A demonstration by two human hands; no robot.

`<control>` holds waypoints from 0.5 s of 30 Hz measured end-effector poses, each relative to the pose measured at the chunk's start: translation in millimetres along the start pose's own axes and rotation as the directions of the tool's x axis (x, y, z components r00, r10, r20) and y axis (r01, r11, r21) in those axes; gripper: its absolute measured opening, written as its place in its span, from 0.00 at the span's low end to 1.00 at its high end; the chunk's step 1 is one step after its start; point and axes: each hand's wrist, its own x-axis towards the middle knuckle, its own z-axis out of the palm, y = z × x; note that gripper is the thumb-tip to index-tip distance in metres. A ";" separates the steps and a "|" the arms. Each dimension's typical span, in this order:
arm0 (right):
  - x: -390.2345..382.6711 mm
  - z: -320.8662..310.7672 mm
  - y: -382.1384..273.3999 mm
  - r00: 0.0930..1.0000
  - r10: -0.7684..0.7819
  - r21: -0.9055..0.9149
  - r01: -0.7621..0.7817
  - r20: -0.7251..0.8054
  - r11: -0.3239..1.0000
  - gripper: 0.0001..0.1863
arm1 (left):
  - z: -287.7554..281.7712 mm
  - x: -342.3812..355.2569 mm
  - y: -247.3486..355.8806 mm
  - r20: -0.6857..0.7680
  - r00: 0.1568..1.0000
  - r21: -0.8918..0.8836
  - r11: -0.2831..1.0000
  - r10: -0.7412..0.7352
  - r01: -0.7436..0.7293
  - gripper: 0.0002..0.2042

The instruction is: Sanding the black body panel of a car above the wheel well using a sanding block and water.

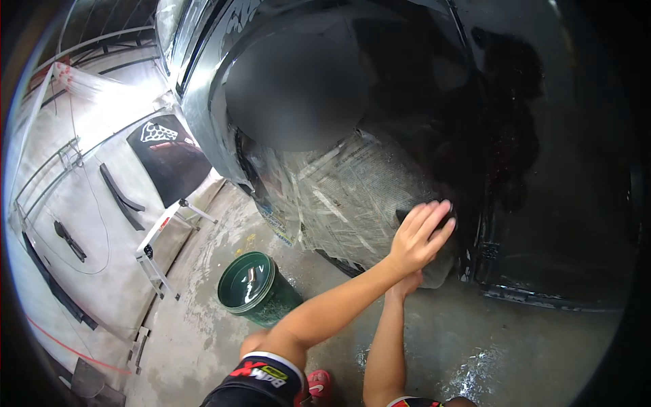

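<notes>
My left hand (420, 241) lies over a black pad (405, 216) on the car's panel, its fingers wrapped over the pad near the glossy black bodywork (515, 203). My right hand (411, 283) is just below and mostly hidden behind the left, at the lower edge of the masking; whether it holds anything cannot be seen. Wet, creased newspaper (339, 197) covers the wheel-arch area of the car. A blurred patch obscures the bodywork above it.
A green bucket of water (264, 302) stands on the wet concrete floor (196, 339) at left. Beyond it, a black panel (169, 169) rests near a metal stand (156, 268) by a covered wall with hanging trim pieces (119, 193). My pink-sandalled foot (319, 383) shows below.
</notes>
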 end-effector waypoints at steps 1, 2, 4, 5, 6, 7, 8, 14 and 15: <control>-0.5 -2.7 -6.7 0.986 -0.146 0.055 0.151 -0.086 0.987 0.16 | -7.6 -8.4 2.0 0.090 0.996 -0.088 0.995 -0.029 0.037 0.18; -9.6 -5.5 -15.7 0.983 -0.157 0.038 0.162 -0.100 0.986 0.16 | -23.4 -18.2 -1.8 0.181 0.982 -0.170 0.982 -0.046 0.077 0.19; -40.4 0.4 -48.3 0.964 -0.100 0.376 0.190 -0.246 0.907 0.17 | -57.8 -44.2 -13.2 0.272 0.906 -0.080 0.931 -0.323 0.356 0.22; -53.6 7.7 -66.9 0.969 -0.204 0.444 0.244 -0.138 0.862 0.16 | -78.2 -56.5 -18.5 0.316 0.801 -0.063 0.831 -0.509 0.553 0.22; -66.2 15.4 -82.9 0.949 -0.313 0.511 0.285 -0.032 0.811 0.16 | -99.1 -69.4 -23.1 0.357 0.654 -0.038 0.690 -0.667 0.723 0.23; -80.0 23.2 -93.6 0.921 -0.358 0.506 0.239 0.152 0.829 0.18 | -117.4 -88.6 -31.8 0.356 0.535 0.018 0.578 -0.766 0.816 0.22; -95.1 31.8 -100.7 0.859 -0.385 0.492 0.187 0.339 0.850 0.19 | -137.9 -109.9 -40.8 0.346 0.398 0.080 0.449 -0.850 0.890 0.20; -146.9 47.5 -89.1 0.531 -0.285 0.048 0.416 0.798 0.908 0.11 | -225.8 -227.2 -53.4 0.379 -0.217 0.018 -0.227 -0.900 0.974 0.17; -157.7 44.2 -93.3 0.481 -0.211 -0.025 0.438 0.851 0.899 0.12 | -239.9 -244.0 -47.9 0.380 -0.222 0.007 -0.238 -0.898 0.971 0.17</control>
